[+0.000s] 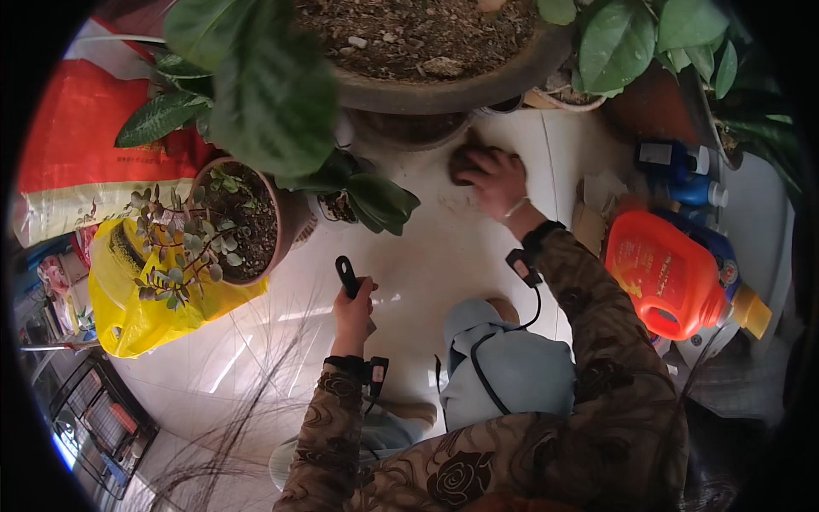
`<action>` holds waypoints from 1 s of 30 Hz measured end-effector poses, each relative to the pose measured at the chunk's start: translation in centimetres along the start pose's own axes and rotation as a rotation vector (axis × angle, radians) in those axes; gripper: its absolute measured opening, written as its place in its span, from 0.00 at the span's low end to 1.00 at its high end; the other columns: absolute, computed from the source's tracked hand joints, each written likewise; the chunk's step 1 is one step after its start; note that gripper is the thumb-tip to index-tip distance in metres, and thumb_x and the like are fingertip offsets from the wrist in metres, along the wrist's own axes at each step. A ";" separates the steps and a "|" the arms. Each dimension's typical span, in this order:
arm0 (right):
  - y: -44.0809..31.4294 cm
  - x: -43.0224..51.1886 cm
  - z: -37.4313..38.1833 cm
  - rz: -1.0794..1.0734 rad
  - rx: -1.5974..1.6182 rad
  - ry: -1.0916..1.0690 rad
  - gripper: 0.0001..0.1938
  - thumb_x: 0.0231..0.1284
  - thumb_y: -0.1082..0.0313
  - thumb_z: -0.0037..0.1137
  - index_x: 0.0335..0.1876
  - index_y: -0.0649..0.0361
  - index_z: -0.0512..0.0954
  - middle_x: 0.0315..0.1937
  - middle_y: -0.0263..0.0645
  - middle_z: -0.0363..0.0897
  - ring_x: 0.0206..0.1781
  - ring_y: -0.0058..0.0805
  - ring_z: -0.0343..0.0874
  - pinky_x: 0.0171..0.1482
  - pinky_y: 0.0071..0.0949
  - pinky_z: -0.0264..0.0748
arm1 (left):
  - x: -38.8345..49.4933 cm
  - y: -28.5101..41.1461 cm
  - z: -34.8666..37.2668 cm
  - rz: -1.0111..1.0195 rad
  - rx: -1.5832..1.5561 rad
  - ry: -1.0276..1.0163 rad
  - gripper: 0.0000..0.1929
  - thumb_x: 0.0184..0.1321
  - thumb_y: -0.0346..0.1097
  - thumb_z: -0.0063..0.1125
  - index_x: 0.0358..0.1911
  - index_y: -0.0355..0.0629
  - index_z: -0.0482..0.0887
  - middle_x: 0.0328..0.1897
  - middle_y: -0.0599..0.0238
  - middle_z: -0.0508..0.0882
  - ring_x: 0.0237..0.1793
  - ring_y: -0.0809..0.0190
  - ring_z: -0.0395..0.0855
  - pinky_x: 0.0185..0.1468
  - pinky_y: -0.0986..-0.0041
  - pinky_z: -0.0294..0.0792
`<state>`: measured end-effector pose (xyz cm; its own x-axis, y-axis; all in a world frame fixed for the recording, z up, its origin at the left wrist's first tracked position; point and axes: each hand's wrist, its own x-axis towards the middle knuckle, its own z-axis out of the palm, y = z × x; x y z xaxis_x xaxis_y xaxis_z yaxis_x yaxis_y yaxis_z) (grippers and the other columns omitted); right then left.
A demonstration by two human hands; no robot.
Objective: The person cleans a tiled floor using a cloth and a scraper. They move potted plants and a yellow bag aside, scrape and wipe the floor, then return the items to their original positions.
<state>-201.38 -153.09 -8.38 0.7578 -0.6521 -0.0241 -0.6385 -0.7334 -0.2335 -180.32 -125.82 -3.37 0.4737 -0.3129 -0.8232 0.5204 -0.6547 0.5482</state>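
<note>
My left hand [354, 317] grips a tool by its black handle [347, 276], whose end has a hanging hole; a bit of its grey blade shows below the fingers, the rest is hidden. My right hand [498, 182] is low over the tiled floor [416, 256], its fingers on a dark brown lump or object [468, 165] that I cannot identify. Dark crumbs lie on the floor just left of that hand. Above both hands stands a large round plant pot [448, 96] filled with soil, small stones and dry bits.
On the left are a potted succulent [279, 224], a yellow plastic bag [128, 320], a red sack [96, 128] and a black wire rack [96, 416]. A small white pot [331, 217] stands near centre. Orange detergent [665, 275] and blue bottles [697, 191] are at right.
</note>
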 end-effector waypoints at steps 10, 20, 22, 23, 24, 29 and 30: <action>-6.4 -2.3 1.1 0.008 0.067 0.015 0.17 0.44 0.69 0.57 0.41 0.34 0.81 0.61 0.25 0.70 0.61 0.39 0.65 0.55 0.47 0.64 | 0.4 8.0 5.1 0.179 -0.539 0.130 0.23 0.59 0.47 0.60 0.52 0.41 0.73 0.46 0.62 0.83 0.21 0.67 0.77 0.20 0.81 0.58; 0.1 -1.6 1.9 0.414 -0.001 0.191 0.17 0.44 0.68 0.58 0.41 0.33 0.81 0.63 0.24 0.69 0.63 0.40 0.63 0.57 0.51 0.60 | 3.4 11.4 7.0 0.180 -0.499 0.109 0.10 0.52 0.33 0.56 0.37 0.39 0.80 0.30 0.63 0.82 0.17 0.65 0.74 0.19 0.75 0.64; -0.7 -0.5 2.0 0.313 0.018 0.164 0.17 0.44 0.69 0.58 0.40 0.33 0.81 0.61 0.25 0.70 0.60 0.40 0.65 0.55 0.48 0.62 | 3.3 10.6 6.9 0.145 -0.519 0.138 0.10 0.52 0.32 0.56 0.37 0.37 0.79 0.30 0.62 0.82 0.17 0.64 0.74 0.19 0.75 0.64; -1.3 0.0 1.9 0.276 0.014 0.171 0.17 0.44 0.70 0.57 0.40 0.34 0.81 0.61 0.25 0.71 0.59 0.40 0.66 0.54 0.47 0.63 | 3.3 10.3 6.8 0.183 -0.530 0.129 0.10 0.52 0.32 0.56 0.37 0.36 0.79 0.29 0.61 0.82 0.17 0.64 0.74 0.19 0.75 0.64; -1.9 0.3 1.8 0.180 0.032 0.180 0.17 0.41 0.70 0.58 0.38 0.34 0.82 0.60 0.26 0.72 0.60 0.40 0.66 0.54 0.48 0.63 | 2.9 10.0 6.4 0.156 -0.517 0.139 0.11 0.52 0.31 0.55 0.38 0.35 0.78 0.27 0.59 0.81 0.17 0.64 0.74 0.20 0.75 0.65; -5.4 2.0 1.6 0.071 0.118 0.095 0.18 0.39 0.70 0.57 0.38 0.35 0.82 0.60 0.27 0.72 0.61 0.41 0.64 0.56 0.50 0.62 | -0.2 7.7 4.2 0.111 -0.546 0.080 0.11 0.52 0.31 0.55 0.39 0.36 0.76 0.27 0.61 0.80 0.18 0.63 0.74 0.22 0.73 0.67; -6.2 2.6 1.7 0.088 0.109 0.021 0.18 0.39 0.70 0.57 0.39 0.35 0.82 0.60 0.26 0.71 0.62 0.40 0.64 0.57 0.50 0.61 | -0.9 7.1 3.8 0.110 -0.565 0.065 0.11 0.51 0.31 0.55 0.39 0.36 0.76 0.27 0.61 0.79 0.19 0.63 0.74 0.22 0.73 0.68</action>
<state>-195.17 -149.89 -8.66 0.6958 -0.7177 -0.0286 -0.6830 -0.6487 -0.3357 -179.77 -132.83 0.76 0.5802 -0.3034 -0.7559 0.7557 -0.1456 0.6385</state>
